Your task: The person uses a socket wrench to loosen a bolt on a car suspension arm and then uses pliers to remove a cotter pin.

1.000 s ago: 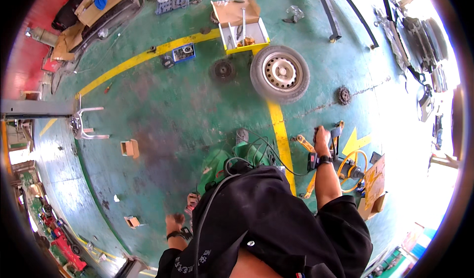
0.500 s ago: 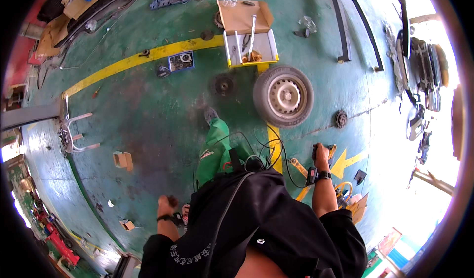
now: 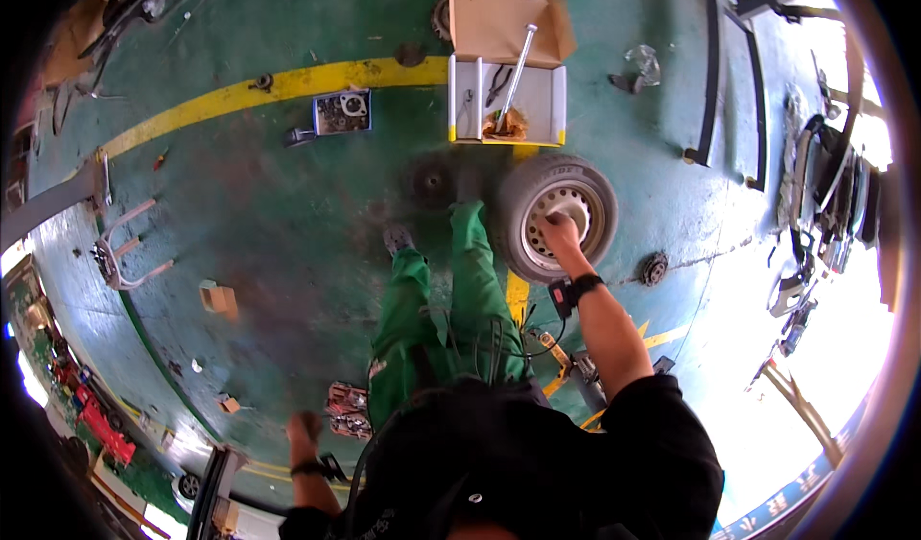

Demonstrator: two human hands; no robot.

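Note:
My right hand (image 3: 560,233) is in front of the steel rim of a car wheel (image 3: 602,187) lying flat on the floor. Its fingers look curled; whether they touch the rim or hold anything does not show. A dark band with a small device circles that wrist. Out to the left hangs my left hand (image 3: 304,428), blurred, near a red case of tools (image 3: 348,409) on the floor. Beyond the wheel stands an open cardboard box (image 3: 556,104) with a long metal bar (image 3: 518,75) and pliers (image 3: 499,83) inside.
A small blue tray of parts (image 3: 342,113) sits left of the box. A toothed round part (image 3: 653,269) lies right of the wheel, a dark disc (image 3: 432,181) left of it. Dark metal legs (image 3: 708,70) stand at the far right. Cables hang before my legs.
My right hand has moved forward and left, from beside a yellow-and-black object to over the wheel. My left hand has dropped back. Both my legs now show, with one foot farther forward.

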